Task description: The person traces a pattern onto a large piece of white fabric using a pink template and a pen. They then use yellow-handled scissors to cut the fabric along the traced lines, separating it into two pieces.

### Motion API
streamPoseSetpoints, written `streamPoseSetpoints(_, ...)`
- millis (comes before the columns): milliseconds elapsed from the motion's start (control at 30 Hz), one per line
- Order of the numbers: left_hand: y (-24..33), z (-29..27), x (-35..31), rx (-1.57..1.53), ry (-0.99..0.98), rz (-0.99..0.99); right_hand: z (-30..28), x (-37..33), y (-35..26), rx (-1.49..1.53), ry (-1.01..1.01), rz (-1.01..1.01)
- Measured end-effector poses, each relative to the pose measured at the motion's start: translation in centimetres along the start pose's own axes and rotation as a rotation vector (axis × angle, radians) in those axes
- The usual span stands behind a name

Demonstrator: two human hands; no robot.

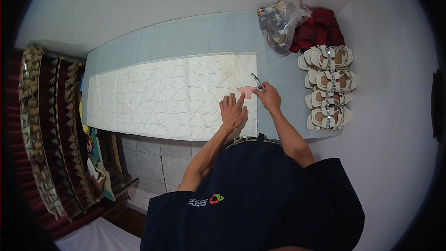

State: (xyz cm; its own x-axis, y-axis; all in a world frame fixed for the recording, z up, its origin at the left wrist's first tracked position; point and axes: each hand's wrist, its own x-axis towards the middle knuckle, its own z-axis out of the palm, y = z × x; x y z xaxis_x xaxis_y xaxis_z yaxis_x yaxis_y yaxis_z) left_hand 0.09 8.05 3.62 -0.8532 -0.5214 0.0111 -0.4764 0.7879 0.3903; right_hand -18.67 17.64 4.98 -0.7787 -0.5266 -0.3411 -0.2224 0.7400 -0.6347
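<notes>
Two forearms of yours reach forward from the short sleeves of your dark navy shirt [251,190]. Your left hand [232,110] lies palm down with its fingers spread, the index fingertip on a small pink template [247,92]. Your right hand [269,96] is just beside it, thumb and fingers pinching a slim pen [257,81] that slants up and to the left; whether its point touches anything is too small to tell.

The template lies flat near the right edge of a long white sheet [167,88], between your two hands. Rows of thin, curved outlines cover most of that sheet, and a brownish stain [229,68] marks it a little beyond the template. Beneath the sheet is your desk [186,35], with a grey-blue top.

To your left you have grey floor tiles [145,158] and, past them, slanting rows of footwear [32,93] against dark red cloth [16,111]. On the desk's right end stand white sandals [331,83] in a stack of pairs; farther off sit dark red footwear [320,28] and a clear plastic bag [281,25], before a pale wall [139,0].
</notes>
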Motion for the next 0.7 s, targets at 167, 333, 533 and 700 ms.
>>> streamPoseSetpoints(167,0.05,-0.28,0.17,0.023,-0.029,0.012,0.06,0.08,0.2,-0.012,0.004,-0.005)
streamPoseSetpoints(333,-0.2,-0.13,-0.01,0.019,-0.011,0.014,-0.05,-0.07,-0.36,-0.03,0.0,-0.005)
streamPoseSetpoints(533,-0.08,0.23,-0.01,-0.005,0.021,0.013,0.29,-0.03,0.24,-0.019,0.033,-0.038)
streamPoseSetpoints(700,0.56,-0.38,0.19,0.079,-0.041,0.005,0.23,-0.04,-0.06,-0.033,0.023,-0.034)
